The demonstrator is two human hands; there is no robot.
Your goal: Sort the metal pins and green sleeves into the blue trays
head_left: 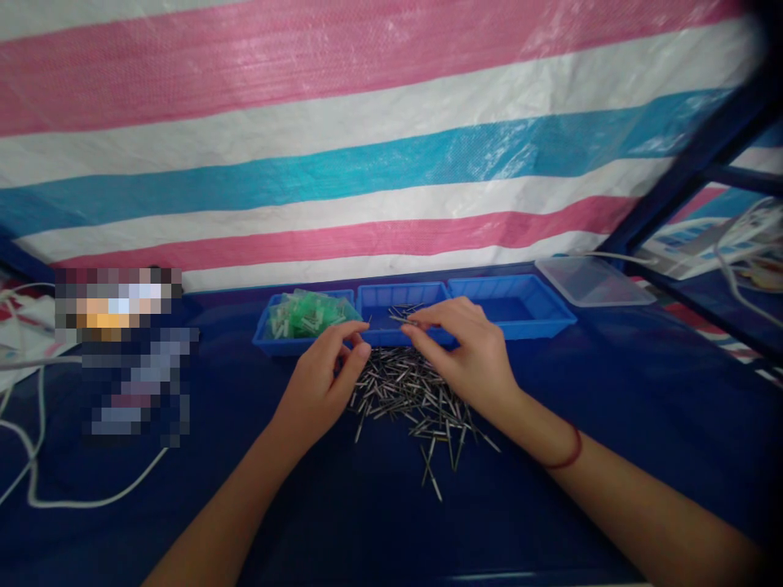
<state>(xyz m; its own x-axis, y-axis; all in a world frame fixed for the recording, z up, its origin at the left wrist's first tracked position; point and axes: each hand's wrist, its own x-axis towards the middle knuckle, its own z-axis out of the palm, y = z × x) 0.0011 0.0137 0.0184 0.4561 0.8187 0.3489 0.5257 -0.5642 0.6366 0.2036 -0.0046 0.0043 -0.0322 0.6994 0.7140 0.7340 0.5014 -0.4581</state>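
Observation:
A loose pile of thin metal pins [404, 383], silver and dark, lies on the blue table below both hands. My right hand [471, 350] pinches a thin metal pin between thumb and forefinger, over the front edge of the middle blue tray [404, 293]. Several more pins lie in that tray just beyond the fingertips. To the left, my left hand [324, 371] is curled closed, and a tiny pin tip [369, 320] pokes up at its forefinger; most of it is hidden. Beside this hand, the left blue tray [264, 334] holds green and clear small plastic packets [311, 314].
A right blue tray [514, 302] adjoins the middle one. Behind it lies a translucent plastic lid [584, 281]. White cables [91, 504] and a blurred-out patch [140, 375] are at left. Striped plastic sheeting [367, 163] hangs at the back, with a dark frame post [679, 171] at right.

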